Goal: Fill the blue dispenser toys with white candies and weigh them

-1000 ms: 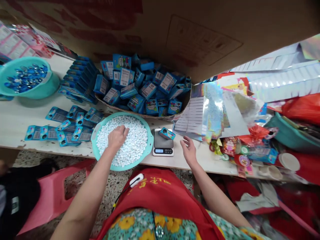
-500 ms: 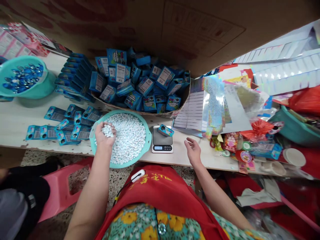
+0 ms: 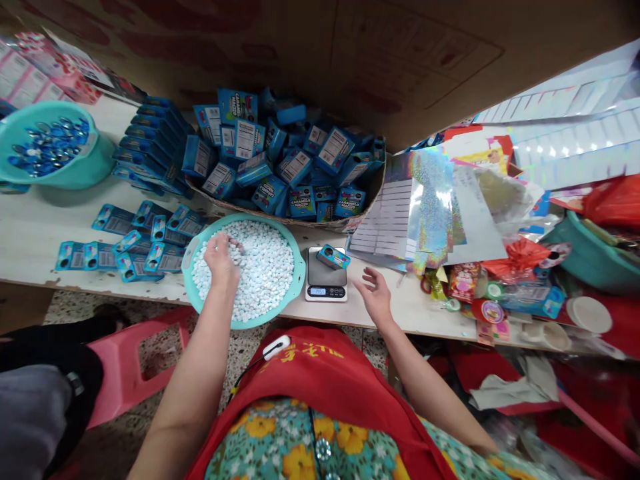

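My left hand point(image 3: 220, 259) is over the turquoise basin point(image 3: 301, 275) of small white pellets point(image 3: 265, 263). Its curled fingers are blurred, so whether any pellets stay in it cannot be made out. To the right of the basin, a digital kitchen scale point(image 3: 327, 281) with a lit display carries one small blue box point(image 3: 333, 257), standing open at one end. My right hand point(image 3: 374, 293) hovers just right of the scale with its fingers apart and nothing in it.
Several blue boxes point(image 3: 131, 257) lie left of the basin. Behind it, a carton point(image 3: 367, 217) holds many more. A bowl of blue wrapped pieces point(image 3: 95, 157) stands far left, near stacked boxes point(image 3: 150, 147). Holographic sheets point(image 3: 433, 207) lie right; a pink stool point(image 3: 117, 373) stands below.
My left hand has turned over from palm up with a heap of white pellets and shifted slightly right. My right hand has moved left, closer to the scale.
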A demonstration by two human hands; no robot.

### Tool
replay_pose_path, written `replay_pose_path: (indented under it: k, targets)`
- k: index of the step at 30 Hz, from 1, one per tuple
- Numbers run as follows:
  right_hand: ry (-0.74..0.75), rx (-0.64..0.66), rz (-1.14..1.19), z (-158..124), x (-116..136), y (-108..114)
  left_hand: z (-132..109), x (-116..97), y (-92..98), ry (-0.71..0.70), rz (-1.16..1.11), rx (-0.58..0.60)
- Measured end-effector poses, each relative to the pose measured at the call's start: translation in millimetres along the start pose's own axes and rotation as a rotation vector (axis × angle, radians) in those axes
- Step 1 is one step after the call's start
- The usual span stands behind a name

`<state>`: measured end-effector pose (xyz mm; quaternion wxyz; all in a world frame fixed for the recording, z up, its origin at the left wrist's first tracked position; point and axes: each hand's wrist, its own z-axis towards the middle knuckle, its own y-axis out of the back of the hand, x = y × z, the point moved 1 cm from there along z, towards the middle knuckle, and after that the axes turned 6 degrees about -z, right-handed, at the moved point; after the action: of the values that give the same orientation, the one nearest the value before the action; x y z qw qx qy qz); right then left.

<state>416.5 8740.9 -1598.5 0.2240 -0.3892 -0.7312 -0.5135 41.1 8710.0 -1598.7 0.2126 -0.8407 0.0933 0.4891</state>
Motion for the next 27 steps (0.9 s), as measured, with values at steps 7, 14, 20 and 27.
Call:
replay_pose_path:
  k: [7, 14, 20, 27]
  targets:
    - [0.154, 0.067, -0.027, 25, 46, -45, 6, -6, 11.5, 0.145, -0.069, -0.099]
    - [0.492, 0.145, -0.074, -7, 150, -53, -16, -64, -11.1, 0.555, -0.393, 0.063]
    - [0.693, 0.380, -0.237, -41, 194, -104, -49, -91, -43.1, 0.144, -0.308, 0.173]
    - [0.692, 0.421, -0.196, -46, 203, -119, -48, -94, -38.7, -0.029, -0.211, 0.084]
